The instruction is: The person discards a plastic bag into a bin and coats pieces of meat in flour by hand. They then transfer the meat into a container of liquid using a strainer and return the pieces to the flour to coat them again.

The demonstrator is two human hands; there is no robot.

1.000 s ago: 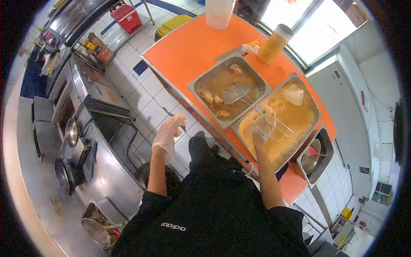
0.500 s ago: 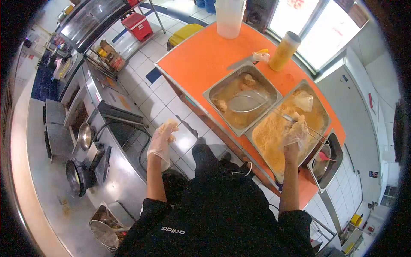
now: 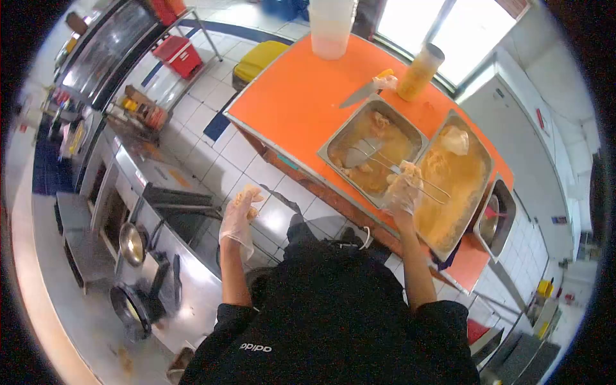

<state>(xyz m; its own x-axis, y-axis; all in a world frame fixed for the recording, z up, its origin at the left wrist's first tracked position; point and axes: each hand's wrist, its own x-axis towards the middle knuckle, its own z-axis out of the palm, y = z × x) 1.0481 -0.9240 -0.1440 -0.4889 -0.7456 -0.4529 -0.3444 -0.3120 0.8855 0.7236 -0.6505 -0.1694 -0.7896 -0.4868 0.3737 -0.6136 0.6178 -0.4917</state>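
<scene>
My left hand [image 3: 238, 217], in a clear plastic glove with coating stuck to its fingertips, hangs over the floor left of the table. Its fingers are apart, and I see nothing held in them. My right hand [image 3: 404, 191], also gloved and caked with coating, is closed round the wire handle of a strainer [image 3: 360, 154]. The strainer's round basket is down in a metal pan [image 3: 328, 149] of cloudy liquid with battered pieces. Beside it, a second metal pan [image 3: 442, 249] holds yellowish flour coating, with a pale scoop-like piece [image 3: 455, 140] at its far end.
On the orange table [image 3: 276, 102] stand a white tub [image 3: 330, 32] and a bottle of yellow contents [image 3: 420, 72]. A knife [image 3: 359, 94] lies near the pans. A smaller metal pan [image 3: 505, 212] sits at right. The steel counter [image 3: 186, 289] with frying pans [image 3: 131, 311] is at left.
My right hand has moved left with the strainer, from over the flour pan to the edge between pans. The strainer's basket has sunk and tilted in the liquid. My left hand has barely moved.
</scene>
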